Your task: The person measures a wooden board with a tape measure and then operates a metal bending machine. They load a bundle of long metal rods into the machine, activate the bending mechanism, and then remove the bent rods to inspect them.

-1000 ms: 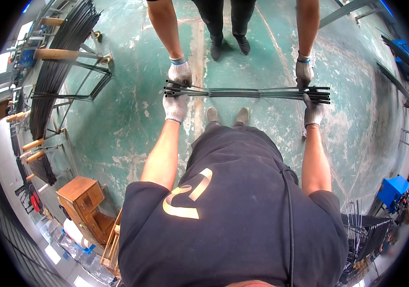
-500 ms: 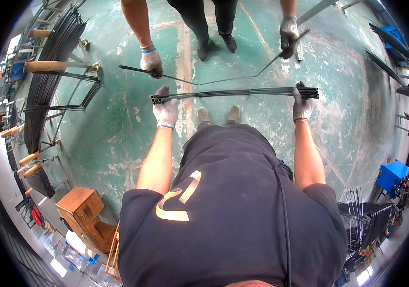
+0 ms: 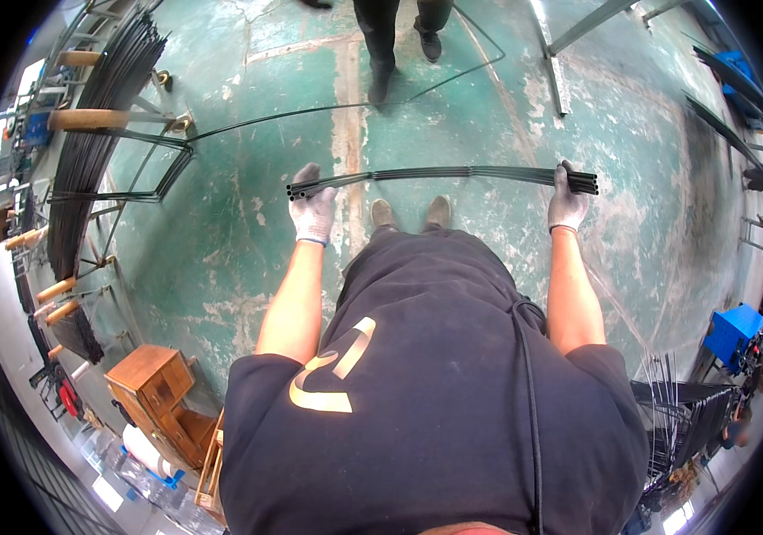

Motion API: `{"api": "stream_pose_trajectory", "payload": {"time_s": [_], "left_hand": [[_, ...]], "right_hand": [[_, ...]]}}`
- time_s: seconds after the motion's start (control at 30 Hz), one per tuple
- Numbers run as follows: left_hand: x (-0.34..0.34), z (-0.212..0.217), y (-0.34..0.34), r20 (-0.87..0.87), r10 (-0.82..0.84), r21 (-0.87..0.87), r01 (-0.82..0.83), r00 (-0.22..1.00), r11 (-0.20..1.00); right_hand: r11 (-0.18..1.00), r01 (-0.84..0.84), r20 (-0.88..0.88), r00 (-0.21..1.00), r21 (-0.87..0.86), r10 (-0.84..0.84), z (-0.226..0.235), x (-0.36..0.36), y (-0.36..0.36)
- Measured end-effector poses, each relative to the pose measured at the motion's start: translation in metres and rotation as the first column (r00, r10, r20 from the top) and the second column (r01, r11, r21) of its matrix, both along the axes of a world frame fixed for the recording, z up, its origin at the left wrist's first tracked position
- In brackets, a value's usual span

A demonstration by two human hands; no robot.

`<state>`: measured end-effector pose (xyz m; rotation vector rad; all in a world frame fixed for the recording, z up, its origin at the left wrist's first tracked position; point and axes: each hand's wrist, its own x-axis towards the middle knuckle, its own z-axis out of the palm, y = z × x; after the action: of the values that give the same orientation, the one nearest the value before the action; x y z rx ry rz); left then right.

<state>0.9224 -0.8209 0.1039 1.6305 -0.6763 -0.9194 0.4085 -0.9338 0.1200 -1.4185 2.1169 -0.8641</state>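
Co-worker farther off, torso cropped.

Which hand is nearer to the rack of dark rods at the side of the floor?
Left. The left hand grips the bundle of tubes at the end toward the rack; the right hand grips the far end.

Dark rod bundle, horizontal, above floor

1 head-worn fisheye view looks steeply down from above; torso near, green floor farther.
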Motion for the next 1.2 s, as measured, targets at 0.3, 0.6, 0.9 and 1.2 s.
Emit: {"api": "stream_pose_trajectory", "payload": {"time_s": [0.3, 0.6, 0.9, 1.2], "left_hand": [[-0.005, -0.004, 0.004, -0.039, 0.039, -0.026, -0.04, 0.998, 0.999], [-0.01, -0.004, 0.002, 0.024, 0.096, 0.065, -0.097, 0.995, 0.993], [-0.018, 0.014, -0.004, 0.051, 0.1, 0.127, -0.106, 0.994, 0.986], [-0.018, 0.015, -0.002, 0.117, 0.11, 0.132, -0.126, 0.987, 0.983]], "right_hand": [[0.998, 0.04, 0.093, 0.995, -0.056, -0.034, -0.005, 0.0, 0.004], [0.998, 0.065, 0.139, 0.988, -0.026, -0.06, 0.007, 0.009, 0.008], [0.993, 0.039, 0.167, 0.986, -0.11, -0.02, -0.002, 0.007, 0.008], [0.999, -0.007, 0.054, 0.998, -0.032, 0.009, 0.011, 0.013, 0.007]]}}
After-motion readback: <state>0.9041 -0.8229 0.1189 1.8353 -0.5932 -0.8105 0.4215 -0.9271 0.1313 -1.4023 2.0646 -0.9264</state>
